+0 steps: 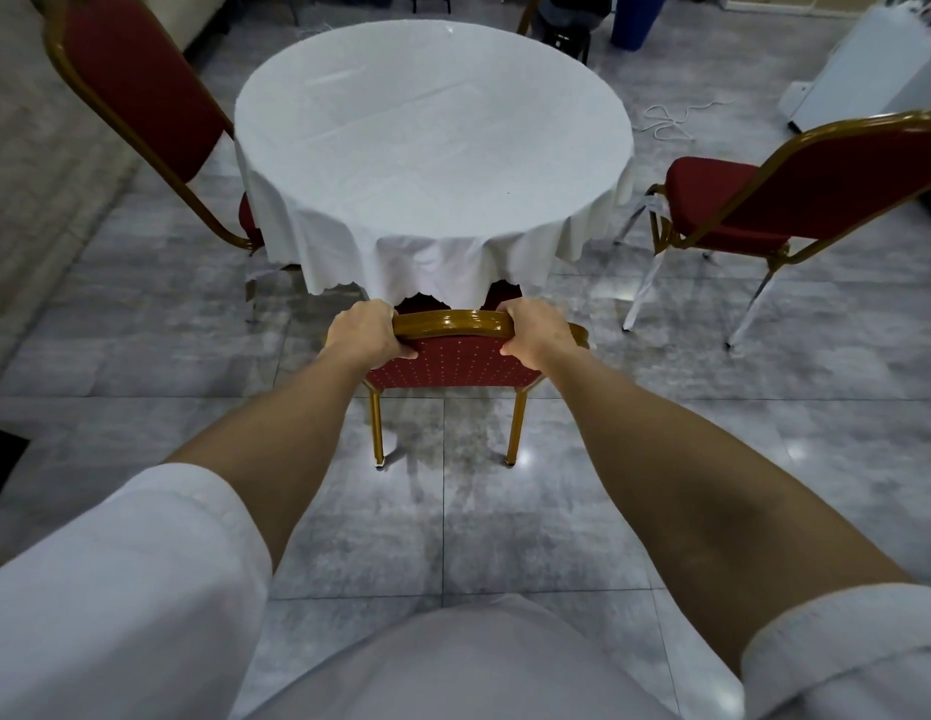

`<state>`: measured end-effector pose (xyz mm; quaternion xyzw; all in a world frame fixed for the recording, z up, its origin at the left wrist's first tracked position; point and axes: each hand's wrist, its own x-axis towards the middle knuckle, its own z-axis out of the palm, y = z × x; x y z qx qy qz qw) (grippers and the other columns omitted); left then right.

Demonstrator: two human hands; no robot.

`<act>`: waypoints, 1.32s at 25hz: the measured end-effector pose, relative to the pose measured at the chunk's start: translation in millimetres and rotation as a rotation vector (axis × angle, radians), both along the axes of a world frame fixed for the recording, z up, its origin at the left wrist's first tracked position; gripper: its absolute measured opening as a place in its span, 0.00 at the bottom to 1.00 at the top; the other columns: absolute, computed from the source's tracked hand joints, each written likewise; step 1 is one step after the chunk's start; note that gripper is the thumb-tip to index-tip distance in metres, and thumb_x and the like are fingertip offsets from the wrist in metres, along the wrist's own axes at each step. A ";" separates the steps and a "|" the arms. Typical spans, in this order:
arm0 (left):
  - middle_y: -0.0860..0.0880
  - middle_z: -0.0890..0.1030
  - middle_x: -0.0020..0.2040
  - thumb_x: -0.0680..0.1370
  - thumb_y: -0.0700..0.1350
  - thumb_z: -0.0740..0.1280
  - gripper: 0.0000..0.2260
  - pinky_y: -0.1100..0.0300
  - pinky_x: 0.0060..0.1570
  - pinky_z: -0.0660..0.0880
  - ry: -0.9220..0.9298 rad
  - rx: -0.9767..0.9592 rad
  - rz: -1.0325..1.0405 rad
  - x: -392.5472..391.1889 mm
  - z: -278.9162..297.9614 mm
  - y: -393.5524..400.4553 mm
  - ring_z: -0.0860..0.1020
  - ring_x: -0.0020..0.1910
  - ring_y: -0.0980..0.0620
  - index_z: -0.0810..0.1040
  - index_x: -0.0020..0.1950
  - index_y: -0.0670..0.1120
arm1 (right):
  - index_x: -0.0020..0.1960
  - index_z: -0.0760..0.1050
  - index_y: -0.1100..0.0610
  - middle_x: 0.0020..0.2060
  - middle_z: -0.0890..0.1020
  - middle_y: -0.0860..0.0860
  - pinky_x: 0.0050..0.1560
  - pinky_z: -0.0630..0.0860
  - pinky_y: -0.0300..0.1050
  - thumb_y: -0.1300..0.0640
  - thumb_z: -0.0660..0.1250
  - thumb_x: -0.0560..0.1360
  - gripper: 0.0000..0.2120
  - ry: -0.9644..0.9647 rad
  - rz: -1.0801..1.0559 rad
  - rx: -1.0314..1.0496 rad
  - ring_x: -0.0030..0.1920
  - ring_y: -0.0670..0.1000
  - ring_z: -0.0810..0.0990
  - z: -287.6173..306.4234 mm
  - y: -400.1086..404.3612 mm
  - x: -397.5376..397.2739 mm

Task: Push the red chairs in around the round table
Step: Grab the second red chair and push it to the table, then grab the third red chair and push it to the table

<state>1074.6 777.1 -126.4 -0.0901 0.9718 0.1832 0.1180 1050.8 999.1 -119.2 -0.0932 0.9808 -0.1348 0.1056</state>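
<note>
A round table (432,132) under a white cloth stands in the middle of the room. Straight in front of me is a red chair with a gold frame (453,363), its seat tucked under the hanging cloth. My left hand (367,330) grips the left end of its top rail and my right hand (530,332) grips the right end. A second red chair (135,90) stands at the table's left, its seat partly under the cloth. A third red chair (796,194) stands to the right, apart from the table.
The floor is glossy grey tile. A white cord (671,119) lies on the floor beyond the right chair, near a white appliance (868,70). A blue bin (634,18) and dark furniture stand behind the table. A pale sofa (32,148) runs along the left.
</note>
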 end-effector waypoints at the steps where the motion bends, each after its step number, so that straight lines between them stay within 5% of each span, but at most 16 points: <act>1: 0.47 0.83 0.46 0.66 0.54 0.79 0.20 0.54 0.43 0.74 0.009 -0.002 -0.003 1.0 0.4 0.8 0.81 0.46 0.45 0.82 0.53 0.47 | 0.60 0.80 0.51 0.47 0.84 0.52 0.64 0.72 0.54 0.65 0.73 0.72 0.18 0.002 -0.018 0.008 0.50 0.55 0.81 -0.7 -1.6 0.5; 6: 0.47 0.82 0.50 0.69 0.61 0.74 0.24 0.54 0.44 0.72 -0.095 -0.007 -0.113 -1.8 8.5 -2.9 0.78 0.46 0.47 0.79 0.56 0.47 | 0.62 0.77 0.52 0.49 0.83 0.53 0.59 0.76 0.53 0.65 0.72 0.73 0.19 0.027 -0.053 0.071 0.52 0.56 0.81 0.4 -4.4 5.0; 8: 0.45 0.80 0.60 0.68 0.69 0.69 0.35 0.51 0.55 0.74 -0.236 0.080 -0.217 -7.2 19.7 -8.8 0.77 0.56 0.45 0.75 0.66 0.48 | 0.68 0.70 0.55 0.56 0.80 0.55 0.59 0.77 0.53 0.61 0.73 0.73 0.26 0.024 -0.042 0.117 0.56 0.58 0.79 4.0 -0.3 6.4; 12: 0.46 0.60 0.79 0.68 0.77 0.56 0.47 0.42 0.74 0.57 -0.282 0.177 -0.424 -17.1 51.9 15.3 0.60 0.76 0.43 0.57 0.80 0.51 | 0.76 0.60 0.60 0.70 0.71 0.59 0.69 0.68 0.57 0.55 0.77 0.70 0.41 -0.032 -0.143 0.188 0.70 0.60 0.69 10.6 32.2 12.3; 18: 0.44 0.59 0.79 0.77 0.70 0.50 0.38 0.44 0.73 0.59 -0.121 -0.064 -0.671 -56.1 69.7 104.2 0.60 0.77 0.43 0.59 0.79 0.45 | 0.78 0.55 0.62 0.77 0.60 0.62 0.75 0.60 0.56 0.52 0.73 0.74 0.41 -0.063 -0.366 0.129 0.78 0.61 0.56 25.0 116.7 21.7; 22: 0.45 0.57 0.80 0.77 0.69 0.54 0.39 0.46 0.74 0.57 -0.117 -0.183 -0.804 -91.7 74.3 193.0 0.58 0.77 0.43 0.56 0.79 0.46 | 0.77 0.57 0.63 0.76 0.62 0.62 0.74 0.59 0.55 0.46 0.72 0.75 0.41 -0.061 -0.468 0.125 0.77 0.61 0.58 28.3 201.2 19.5; 33: 0.42 0.61 0.78 0.78 0.67 0.55 0.37 0.46 0.73 0.60 -0.068 -0.213 -0.848 -206.8 48.9 410.0 0.61 0.76 0.42 0.61 0.77 0.43 | 0.79 0.53 0.63 0.78 0.58 0.61 0.76 0.57 0.56 0.36 0.61 0.78 0.43 -0.116 -0.533 0.160 0.78 0.60 0.55 27.9 446.0 -59.0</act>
